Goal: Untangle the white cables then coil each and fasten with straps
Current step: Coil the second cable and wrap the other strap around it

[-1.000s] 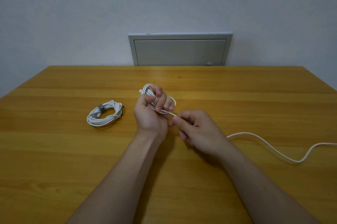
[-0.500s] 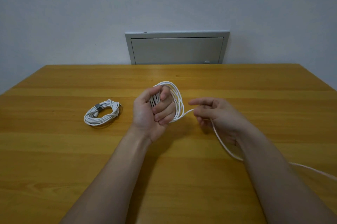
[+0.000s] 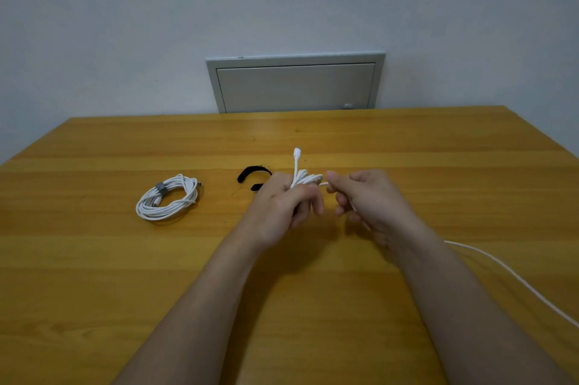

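In the head view, the left hand (image 3: 282, 206) is curled round the white cable loops (image 3: 306, 179) just over the table (image 3: 94, 259), the right hand (image 3: 366, 199) pinches the loose strand (image 3: 501, 268), and it looks light and floppy, so hold the bunch tight.

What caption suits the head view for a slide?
Left hand grips part-wound white cable, right hand pinches its slack; strapped coil and black strap lie nearby.

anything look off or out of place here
Nothing stands out. The strapped coil lies tidy at left, the black strap lies behind the left hand, which grips the half-wound coil; the right hand pinches its loose tail trailing off right.
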`<state>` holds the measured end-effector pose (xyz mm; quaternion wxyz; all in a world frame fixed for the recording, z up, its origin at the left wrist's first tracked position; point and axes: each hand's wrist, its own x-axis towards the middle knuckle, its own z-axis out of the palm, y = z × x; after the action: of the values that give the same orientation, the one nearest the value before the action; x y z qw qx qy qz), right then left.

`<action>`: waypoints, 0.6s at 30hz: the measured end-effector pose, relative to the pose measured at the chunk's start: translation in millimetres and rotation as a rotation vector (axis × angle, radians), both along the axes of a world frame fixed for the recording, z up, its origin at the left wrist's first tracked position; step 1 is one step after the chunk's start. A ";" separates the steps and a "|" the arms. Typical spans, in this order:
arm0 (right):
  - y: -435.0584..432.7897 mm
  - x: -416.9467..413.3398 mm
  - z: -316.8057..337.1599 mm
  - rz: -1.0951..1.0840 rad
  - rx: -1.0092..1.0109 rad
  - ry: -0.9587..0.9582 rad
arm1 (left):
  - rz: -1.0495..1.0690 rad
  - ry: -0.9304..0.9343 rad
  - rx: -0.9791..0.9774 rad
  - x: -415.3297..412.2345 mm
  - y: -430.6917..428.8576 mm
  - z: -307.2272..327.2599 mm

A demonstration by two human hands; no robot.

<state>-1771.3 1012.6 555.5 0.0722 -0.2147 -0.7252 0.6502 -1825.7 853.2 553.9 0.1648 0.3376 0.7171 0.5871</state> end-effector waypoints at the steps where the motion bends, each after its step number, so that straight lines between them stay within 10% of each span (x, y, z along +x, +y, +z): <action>1: 0.8 -0.5 2.5 0.032 -0.133 -0.024 | 0.023 0.040 -0.053 0.8 0.6 -1.2; 18: -5.1 4.0 15.4 0.139 -0.432 0.070 | 0.490 0.746 -0.596 2.7 9.4 0.0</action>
<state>-1767.2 1007.6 570.9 0.0046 -0.1521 -0.5792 0.8008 -1823.0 862.6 553.9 -0.1544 0.2847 0.9202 0.2197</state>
